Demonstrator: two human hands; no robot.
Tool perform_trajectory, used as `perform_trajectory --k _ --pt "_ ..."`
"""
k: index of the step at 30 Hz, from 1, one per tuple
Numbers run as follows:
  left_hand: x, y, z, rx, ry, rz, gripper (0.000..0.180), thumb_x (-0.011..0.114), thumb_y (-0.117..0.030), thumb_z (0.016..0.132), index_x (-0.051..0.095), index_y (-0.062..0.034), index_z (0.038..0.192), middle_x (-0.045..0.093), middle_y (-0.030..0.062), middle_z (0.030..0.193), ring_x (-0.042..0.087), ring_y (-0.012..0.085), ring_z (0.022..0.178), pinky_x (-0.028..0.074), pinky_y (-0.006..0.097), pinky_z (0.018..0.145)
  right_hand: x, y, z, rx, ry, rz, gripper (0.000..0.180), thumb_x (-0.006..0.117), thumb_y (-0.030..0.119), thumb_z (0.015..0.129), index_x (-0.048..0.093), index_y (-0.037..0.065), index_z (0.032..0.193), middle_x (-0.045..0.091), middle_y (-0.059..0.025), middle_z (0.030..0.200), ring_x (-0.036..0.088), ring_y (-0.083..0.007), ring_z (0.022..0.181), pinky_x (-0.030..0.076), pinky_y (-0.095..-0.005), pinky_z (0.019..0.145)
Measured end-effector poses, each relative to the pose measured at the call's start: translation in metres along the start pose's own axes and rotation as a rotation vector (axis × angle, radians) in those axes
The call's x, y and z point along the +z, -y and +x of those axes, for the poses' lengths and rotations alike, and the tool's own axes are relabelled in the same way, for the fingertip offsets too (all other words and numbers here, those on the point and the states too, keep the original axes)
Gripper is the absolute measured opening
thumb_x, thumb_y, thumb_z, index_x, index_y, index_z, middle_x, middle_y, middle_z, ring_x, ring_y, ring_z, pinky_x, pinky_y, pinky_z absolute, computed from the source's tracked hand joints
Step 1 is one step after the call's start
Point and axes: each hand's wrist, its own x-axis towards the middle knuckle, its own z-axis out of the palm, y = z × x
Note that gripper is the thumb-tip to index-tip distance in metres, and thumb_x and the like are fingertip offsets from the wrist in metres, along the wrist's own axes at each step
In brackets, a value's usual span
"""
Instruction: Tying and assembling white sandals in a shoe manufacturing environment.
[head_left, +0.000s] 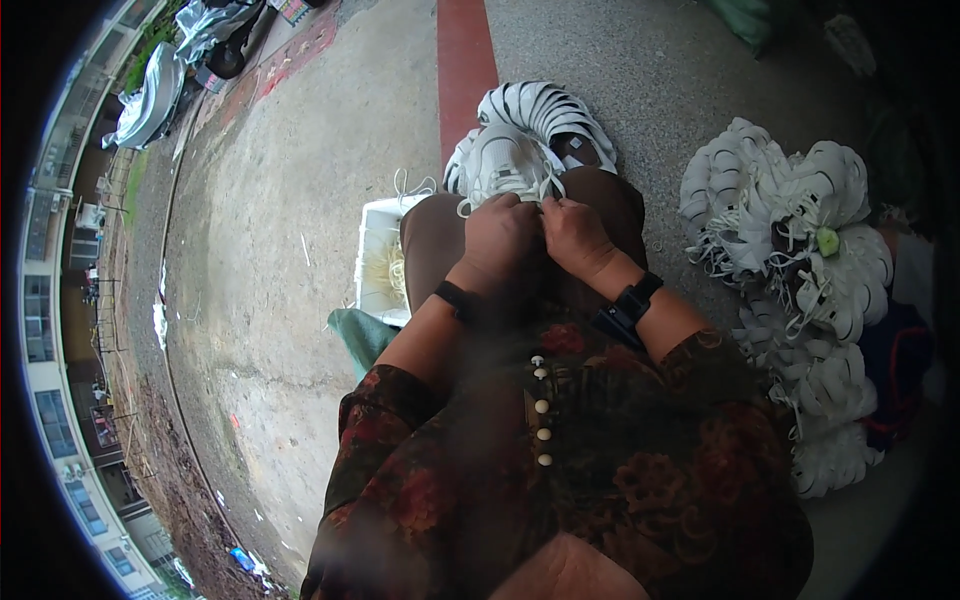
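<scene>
A white shoe upper [500,158] with a mesh toe rests on my knees, its toe pointing away from me. My left hand [496,238] is curled closed at the near end of its lacing, and my right hand [577,236] pinches right beside it. Both hands appear closed on the white shoelace [543,184], though the fingers hide most of what lies between them. Loose lace loops stick out on either side of the upper. Just beyond it, a curved row of nested white shoe uppers [545,103] lies against my knees.
A white box [366,256] holding pale laces stands left of my legs, with green cloth [360,338] near it. On the right are several bundles of white shoe uppers [735,190] and a dark blue cloth [893,365]. Covered vehicles [152,95] stand far left.
</scene>
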Motion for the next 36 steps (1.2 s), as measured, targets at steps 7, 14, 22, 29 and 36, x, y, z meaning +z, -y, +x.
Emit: perform_trajectory --k 7,14,22,29,36 --pt "0.019 0.01 -0.001 0.099 -0.15 0.016 0.006 0.062 -0.018 0.069 0.059 -0.0142 0.072 0.054 0.0054 0.069 0.059 0.0272 0.067 0.048 0.038 0.055 0.008 0.001 0.002 0.017 -0.051 0.058 0.008 0.052 0.006 0.082 0.051 0.001 0.075 0.056 -0.0209 0.069 0.057 -0.0399 0.067 0.045 -0.0476 0.059" --pt "-0.051 0.024 -0.032 -0.061 0.179 0.099 0.009 0.06 -0.017 0.071 0.061 -0.0084 0.067 0.061 0.0113 0.074 0.061 0.0306 0.073 0.049 0.041 0.063 -0.004 0.0 -0.002 0.116 0.004 -0.009 0.017 0.06 0.019 0.079 0.056 0.005 0.071 0.058 -0.0202 0.066 0.058 -0.0399 0.065 0.047 -0.0479 0.059" --pt "-0.045 0.061 -0.085 -0.269 0.187 -0.112 0.012 0.066 -0.017 0.073 0.064 -0.0054 0.072 0.063 0.0121 0.073 0.062 0.0318 0.072 0.049 0.04 0.063 -0.02 0.026 -0.006 -0.082 0.116 -0.093 0.022 0.065 0.026 0.077 0.055 0.007 0.072 0.056 -0.0163 0.063 0.058 -0.0365 0.063 0.047 -0.0452 0.057" --pt "-0.054 0.063 -0.078 -0.354 0.133 -0.262 0.018 0.07 -0.022 0.074 0.065 -0.0049 0.074 0.062 0.0127 0.066 0.061 0.0279 0.061 0.048 0.035 0.057 0.0 0.038 -0.008 -0.527 0.367 -0.189 0.012 0.061 0.012 0.067 0.053 0.006 0.074 0.051 -0.0128 0.077 0.054 -0.0294 0.074 0.046 -0.0374 0.069" --pt "-0.052 0.07 -0.083 -0.386 0.109 -0.32 0.016 0.069 -0.019 0.076 0.065 -0.0029 0.077 0.062 0.0123 0.066 0.061 0.0236 0.06 0.047 0.032 0.057 -0.005 0.033 -0.003 -0.374 0.377 -0.099 0.013 0.063 0.009 0.068 0.053 0.006 0.075 0.052 -0.0111 0.077 0.055 -0.031 0.073 0.046 -0.038 0.067"
